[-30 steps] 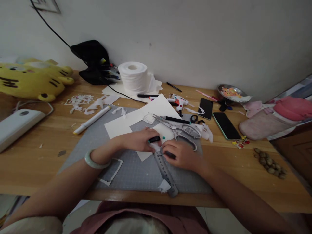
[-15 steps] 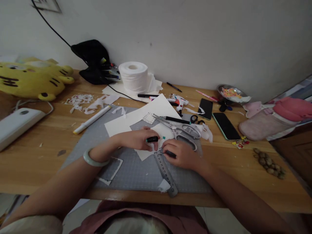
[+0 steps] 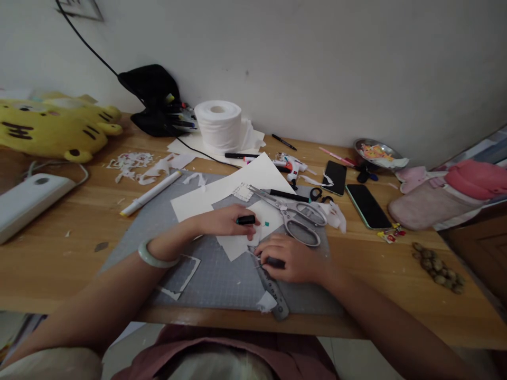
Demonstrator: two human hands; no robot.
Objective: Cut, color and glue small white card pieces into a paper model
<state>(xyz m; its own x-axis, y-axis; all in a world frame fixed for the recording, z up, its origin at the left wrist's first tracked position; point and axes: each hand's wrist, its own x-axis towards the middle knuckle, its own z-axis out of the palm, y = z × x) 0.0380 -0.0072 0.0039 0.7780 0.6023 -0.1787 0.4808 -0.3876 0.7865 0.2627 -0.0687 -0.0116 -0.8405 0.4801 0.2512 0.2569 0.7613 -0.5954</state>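
Observation:
My left hand lies over white paper on the grey cutting mat. Its fingers are closed round a short black cap-like piece with a teal edge. Close by on the right, my right hand grips a dark-handled slim tool; its tip is too small to make out. Under that hand runs a metal ruler, its upper part covered. Thin paper scraps are near the right fingertips. Large grey-handled scissors lie just beyond my right hand.
Behind stand a white paper roll and a black pouch of pens. Two phones and a metal bowl are at the right. At the left lie a yellow plush toy, a white marker and paper scraps.
My right hand has drawn slightly toward me, now covering more of the ruler. My left hand has shifted a little away from me, and the black piece in it is slightly higher.

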